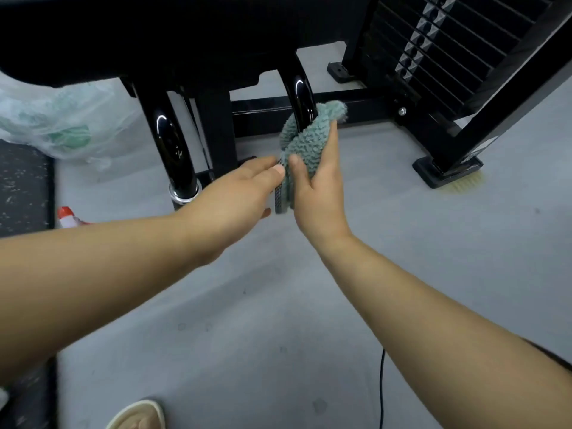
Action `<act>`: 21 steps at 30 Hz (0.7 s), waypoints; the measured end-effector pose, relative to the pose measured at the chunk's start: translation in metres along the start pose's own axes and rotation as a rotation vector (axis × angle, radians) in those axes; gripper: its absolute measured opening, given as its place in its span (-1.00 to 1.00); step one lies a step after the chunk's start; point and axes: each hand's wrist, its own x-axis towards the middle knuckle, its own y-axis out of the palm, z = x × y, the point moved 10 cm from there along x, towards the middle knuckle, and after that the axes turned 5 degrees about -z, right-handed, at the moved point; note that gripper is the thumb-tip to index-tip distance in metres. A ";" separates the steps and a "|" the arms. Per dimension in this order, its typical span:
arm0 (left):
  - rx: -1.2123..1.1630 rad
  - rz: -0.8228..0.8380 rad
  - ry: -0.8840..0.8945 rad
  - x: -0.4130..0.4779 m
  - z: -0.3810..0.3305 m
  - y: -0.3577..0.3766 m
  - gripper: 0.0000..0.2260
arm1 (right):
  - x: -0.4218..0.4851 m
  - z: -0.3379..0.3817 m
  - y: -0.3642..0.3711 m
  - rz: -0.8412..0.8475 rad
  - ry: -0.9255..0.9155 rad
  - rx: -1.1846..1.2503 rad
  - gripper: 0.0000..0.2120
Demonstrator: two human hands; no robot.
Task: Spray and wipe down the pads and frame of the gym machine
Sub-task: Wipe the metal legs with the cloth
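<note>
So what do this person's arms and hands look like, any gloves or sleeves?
No gloves, rings or watch show on the left hand or the right hand, and no sleeve covers either forearm. A dark edge, perhaps a short sleeve, shows at the frame's right border.

A green knobbly microfibre cloth (305,140) wraps around the right of two black glossy curved steel tubes (301,100); the other tube (168,144) stands to its left. The right grip (318,187) holds the cloth from the near side. Just left of it, the left grip (235,196) touches a black dimpled rubber strip (279,193), which lies between the two grips. Behind the tubes runs a black square-section steel crossbar (356,108), leading right to the black steel-plate weight stack (448,48) at far right. On the grey floor (433,258), a clear crumpled plastic bag (52,119) lies far left, and a white plastic spray bottle (69,218) lies nearer, left of the left tube.
</note>
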 end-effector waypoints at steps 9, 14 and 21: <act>0.319 -0.022 0.528 -0.069 -0.063 -0.038 -0.74 | 0.049 0.035 -0.001 -0.110 -0.109 -0.099 -0.43; 0.304 -0.393 0.451 -0.079 -0.024 -0.110 -0.86 | 0.014 0.003 0.000 -0.329 -0.057 0.003 -0.51; -0.051 -0.508 -0.073 -0.026 0.070 -0.141 -0.83 | 0.006 -0.051 0.015 -0.365 0.304 0.255 -0.60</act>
